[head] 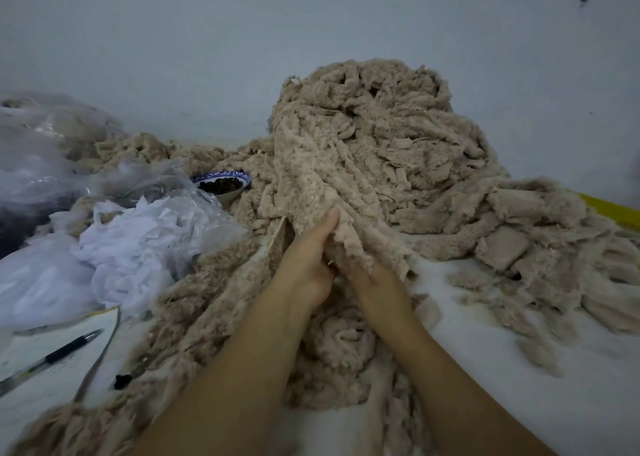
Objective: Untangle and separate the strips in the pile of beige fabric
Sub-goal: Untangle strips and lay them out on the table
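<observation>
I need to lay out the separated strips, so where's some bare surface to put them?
Bare white surface lies right of the right hand, bordered by the pile behind and loose strips far right, widening toward the near edge. The left is crowded: bags, white cloth, bowl, paper with pen.

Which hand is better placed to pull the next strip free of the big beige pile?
Probably the left hand: it pinches a fluffy beige fabric strip with its thumb on top, uncovered. The right hand lies partly under the fabric, better suited to hold it down.
</observation>
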Tool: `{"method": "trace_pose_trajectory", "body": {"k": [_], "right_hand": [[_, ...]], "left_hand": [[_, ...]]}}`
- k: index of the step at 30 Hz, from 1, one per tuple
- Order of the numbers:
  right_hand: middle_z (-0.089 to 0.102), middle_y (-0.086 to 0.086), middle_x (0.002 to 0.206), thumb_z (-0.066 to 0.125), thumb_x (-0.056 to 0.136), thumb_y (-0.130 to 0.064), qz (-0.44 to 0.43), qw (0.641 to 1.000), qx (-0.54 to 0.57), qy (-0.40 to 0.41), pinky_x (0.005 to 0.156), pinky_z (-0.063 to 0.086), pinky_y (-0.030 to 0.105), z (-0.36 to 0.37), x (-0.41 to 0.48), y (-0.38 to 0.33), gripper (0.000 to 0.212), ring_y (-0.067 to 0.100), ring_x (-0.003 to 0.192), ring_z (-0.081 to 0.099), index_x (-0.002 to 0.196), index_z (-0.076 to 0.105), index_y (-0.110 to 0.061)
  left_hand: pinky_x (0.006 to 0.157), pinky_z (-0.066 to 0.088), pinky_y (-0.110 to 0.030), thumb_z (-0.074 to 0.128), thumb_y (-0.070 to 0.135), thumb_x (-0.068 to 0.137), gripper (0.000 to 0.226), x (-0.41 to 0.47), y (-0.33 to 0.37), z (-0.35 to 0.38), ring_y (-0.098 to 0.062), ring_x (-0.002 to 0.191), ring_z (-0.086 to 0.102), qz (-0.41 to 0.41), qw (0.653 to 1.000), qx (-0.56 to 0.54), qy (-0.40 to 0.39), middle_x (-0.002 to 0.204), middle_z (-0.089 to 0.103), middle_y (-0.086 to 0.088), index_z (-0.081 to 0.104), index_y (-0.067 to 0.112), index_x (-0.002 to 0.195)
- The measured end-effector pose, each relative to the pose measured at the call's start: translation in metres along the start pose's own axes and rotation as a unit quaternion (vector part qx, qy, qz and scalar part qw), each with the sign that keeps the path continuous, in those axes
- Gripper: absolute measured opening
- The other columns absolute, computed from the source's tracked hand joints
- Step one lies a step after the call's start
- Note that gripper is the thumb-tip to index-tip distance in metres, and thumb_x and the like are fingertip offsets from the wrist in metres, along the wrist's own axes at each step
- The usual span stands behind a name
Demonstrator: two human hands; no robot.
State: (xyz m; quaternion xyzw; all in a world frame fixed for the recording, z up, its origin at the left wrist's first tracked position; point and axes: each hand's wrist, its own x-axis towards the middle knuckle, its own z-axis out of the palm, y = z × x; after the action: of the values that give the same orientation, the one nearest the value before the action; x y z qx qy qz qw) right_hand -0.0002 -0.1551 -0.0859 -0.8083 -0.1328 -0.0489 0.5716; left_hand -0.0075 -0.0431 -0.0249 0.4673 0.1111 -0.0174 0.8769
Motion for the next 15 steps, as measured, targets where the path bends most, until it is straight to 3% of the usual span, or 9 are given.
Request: {"method": "trace_pose_trajectory", "body": {"k": [2, 3, 4, 6, 7, 9, 11, 13, 15], "right_hand": [[0.054, -0.046, 0.066, 0.043, 0.102, -0.046, 0.034, 0.998, 0.038, 0.022, 0.065, 0.034, -0.008, -0.004, -0.001, -0.001, 0.025, -0.035, 0.082, 0.046, 0.088, 0.063, -0.041], [0.055, -0.043, 0.075, 0.039, 0.098, -0.059, 0.039, 0.998, 0.053, 0.023, 0.07, 0.033, -0.007, -0.007, -0.004, -0.005, 0.03, -0.031, 0.082, 0.049, 0.104, 0.063, -0.041], [0.057, -0.036, 0.093, 0.034, 0.092, -0.072, 0.044, 0.997, 0.062, 0.023, 0.082, 0.033, -0.001, -0.008, -0.005, -0.002, 0.053, -0.022, 0.09, 0.051, 0.121, 0.061, -0.038], [0.061, -0.012, 0.122, 0.029, 0.089, -0.079, 0.092, 0.985, 0.118, 0.085, 0.099, 0.043, 0.027, -0.012, -0.001, 0.0, 0.076, 0.007, 0.111, 0.057, 0.132, 0.061, -0.026], [0.064, -0.001, 0.126, 0.03, 0.093, -0.074, 0.127, 0.97, 0.163, 0.131, 0.1, 0.047, 0.036, -0.016, 0.003, 0.001, 0.072, 0.017, 0.111, 0.061, 0.132, 0.062, -0.021], [0.066, 0.006, 0.125, 0.034, 0.097, -0.065, 0.166, 0.939, 0.239, 0.181, 0.098, 0.052, 0.041, -0.026, 0.01, 0.003, 0.065, 0.02, 0.104, 0.065, 0.131, 0.062, -0.017], [0.066, 0.003, 0.126, 0.038, 0.097, -0.064, 0.179, 0.924, 0.293, 0.171, 0.096, 0.053, 0.039, -0.03, 0.014, 0.002, 0.06, 0.019, 0.108, 0.065, 0.128, 0.062, -0.019], [0.066, 0.004, 0.128, 0.044, 0.096, -0.062, 0.178, 0.91, 0.35, 0.132, 0.093, 0.055, 0.037, -0.025, 0.014, -0.001, 0.056, 0.017, 0.108, 0.066, 0.129, 0.061, -0.02], [0.065, 0.007, 0.13, 0.052, 0.096, -0.055, 0.186, 0.898, 0.385, 0.105, 0.093, 0.055, 0.04, -0.018, 0.013, -0.005, 0.059, 0.021, 0.11, 0.066, 0.139, 0.054, -0.016]], "left_hand": [[0.067, 0.056, -0.04, 0.065, 0.031, 0.093, 0.028, 0.006, 0.01, -0.003, -0.027, 0.082, 0.074, -0.067, 0.995, -0.076, 0.004, 0.098, 0.076, -0.013, 0.075, 0.008, 0.103], [0.066, 0.055, -0.041, 0.062, 0.03, 0.094, 0.028, 0.012, 0.015, -0.007, -0.027, 0.075, 0.074, -0.077, 0.992, -0.098, 0.014, 0.092, 0.076, -0.015, 0.077, 0.006, 0.091], [0.064, 0.054, -0.037, 0.059, 0.027, 0.096, 0.032, 0.015, 0.021, -0.012, -0.025, 0.064, 0.072, -0.08, 0.988, -0.128, 0.023, 0.078, 0.075, -0.012, 0.073, 0.009, 0.073], [0.053, 0.033, -0.015, 0.046, 0.013, 0.096, 0.036, 0.026, 0.037, -0.03, -0.011, 0.034, 0.045, -0.052, 0.974, -0.216, 0.04, 0.045, 0.052, 0.001, 0.046, 0.018, 0.06], [0.047, 0.02, -0.012, 0.04, 0.008, 0.094, 0.036, 0.032, 0.047, -0.043, -0.007, 0.029, 0.028, -0.028, 0.966, -0.254, 0.046, 0.039, 0.038, 0.005, 0.038, 0.02, 0.06], [0.04, 0.012, -0.017, 0.036, 0.006, 0.097, 0.04, 0.037, 0.065, -0.067, -0.007, 0.029, 0.017, 0.017, 0.957, -0.282, 0.062, 0.039, 0.03, 0.007, 0.037, 0.018, 0.059], [0.042, 0.017, -0.015, 0.036, 0.014, 0.104, 0.038, 0.036, 0.07, -0.077, -0.005, 0.033, 0.025, 0.051, 0.963, -0.254, 0.072, 0.045, 0.041, 0.007, 0.047, 0.015, 0.068], [0.051, 0.03, -0.013, 0.041, 0.037, 0.104, 0.034, 0.033, 0.059, -0.071, -0.005, 0.048, 0.043, 0.067, 0.982, -0.166, 0.062, 0.067, 0.057, 0.003, 0.061, 0.012, 0.096], [0.068, 0.045, -0.021, 0.045, 0.062, 0.093, 0.055, 0.028, 0.035, -0.056, -0.009, 0.071, 0.061, 0.042, 0.998, -0.04, 0.03, 0.09, 0.065, -0.002, 0.059, 0.013, 0.115]]}}
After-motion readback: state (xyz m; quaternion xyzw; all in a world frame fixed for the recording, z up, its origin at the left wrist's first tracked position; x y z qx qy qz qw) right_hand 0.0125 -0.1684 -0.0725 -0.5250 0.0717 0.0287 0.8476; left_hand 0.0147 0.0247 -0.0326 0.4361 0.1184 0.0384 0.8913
